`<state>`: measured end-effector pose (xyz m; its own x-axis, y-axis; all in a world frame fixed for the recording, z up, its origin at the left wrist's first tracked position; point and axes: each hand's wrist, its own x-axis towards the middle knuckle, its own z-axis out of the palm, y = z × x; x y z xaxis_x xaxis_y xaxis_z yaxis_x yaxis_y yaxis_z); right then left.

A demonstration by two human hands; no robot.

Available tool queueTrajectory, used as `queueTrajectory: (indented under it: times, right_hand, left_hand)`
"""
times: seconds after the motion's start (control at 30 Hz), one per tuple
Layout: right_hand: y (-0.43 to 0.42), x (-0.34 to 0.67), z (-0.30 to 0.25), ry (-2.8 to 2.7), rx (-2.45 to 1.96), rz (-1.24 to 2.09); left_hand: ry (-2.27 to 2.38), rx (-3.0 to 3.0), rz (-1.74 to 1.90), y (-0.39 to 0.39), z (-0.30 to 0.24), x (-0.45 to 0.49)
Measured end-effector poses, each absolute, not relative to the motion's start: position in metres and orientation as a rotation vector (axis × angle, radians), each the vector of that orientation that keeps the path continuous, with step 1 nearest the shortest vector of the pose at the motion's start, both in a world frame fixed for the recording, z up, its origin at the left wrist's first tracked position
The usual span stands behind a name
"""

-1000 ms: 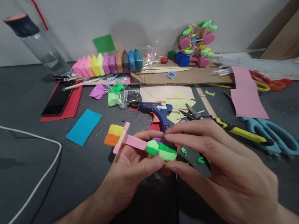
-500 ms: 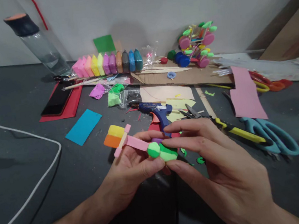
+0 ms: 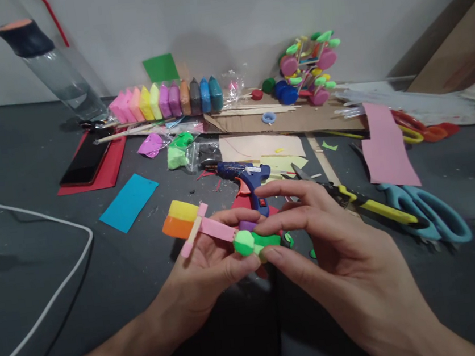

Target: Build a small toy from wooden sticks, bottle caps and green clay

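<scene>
Gripping the toy [image 3: 218, 230] in the left hand [image 3: 205, 273] near the front edge of the table [image 3: 7, 153], right hand [image 3: 350, 262] pinching its green clay [image 3: 267, 242]; pink strip [image 3: 213, 227] already joined, clay apparently unfinished.

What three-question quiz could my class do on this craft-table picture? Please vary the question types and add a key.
1. Short answer: Which hand is nearer the yellow and orange end of the hand-held model?

2. True or false: The phone lies on a red sheet.

3. Multiple choice: What colour is the trigger of the glue gun?
A. green
B. orange
C. white

Key:
1. The left hand
2. True
3. B
</scene>
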<state>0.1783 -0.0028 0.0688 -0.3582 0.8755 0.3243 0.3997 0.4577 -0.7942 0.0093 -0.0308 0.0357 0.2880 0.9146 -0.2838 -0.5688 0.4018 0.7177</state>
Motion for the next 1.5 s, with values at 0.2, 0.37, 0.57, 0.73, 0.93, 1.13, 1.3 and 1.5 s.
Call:
queueTrajectory:
  times: [0.2,0.37,0.57,0.73,0.93,1.13,1.3,1.5]
  right_hand:
    - [-0.004,0.179,0.071,-1.927,-1.090,0.848]
    - [-0.006,0.182,0.068,-1.904,-1.099,0.920]
    - [-0.005,0.183,0.065,-1.909,-1.039,0.913]
    - [-0.003,0.184,0.063,-1.926,-1.019,0.956]
    - [-0.003,0.186,0.057,-1.763,-0.979,1.218]
    - [0.002,0.184,0.051,-1.558,-0.903,1.414]
    - [0.002,0.184,0.048,-1.657,-0.896,1.357]
    - [0.001,0.184,0.051,-1.771,-0.923,1.218]
  left_hand:
    - [0.761,0.562,1.063,-0.028,0.034,0.010]
    - [0.739,0.560,1.093,-0.027,0.032,0.009]
    - [0.677,0.543,1.105,-0.027,0.033,0.008]
    - [0.705,0.540,1.106,-0.026,0.035,0.008]
    - [0.710,0.529,1.114,-0.025,0.037,0.008]
    - [0.670,0.513,1.106,-0.024,0.038,0.008]
    - [0.670,0.508,1.111,-0.023,0.037,0.007]
    - [0.686,0.500,1.109,-0.024,0.039,0.007]
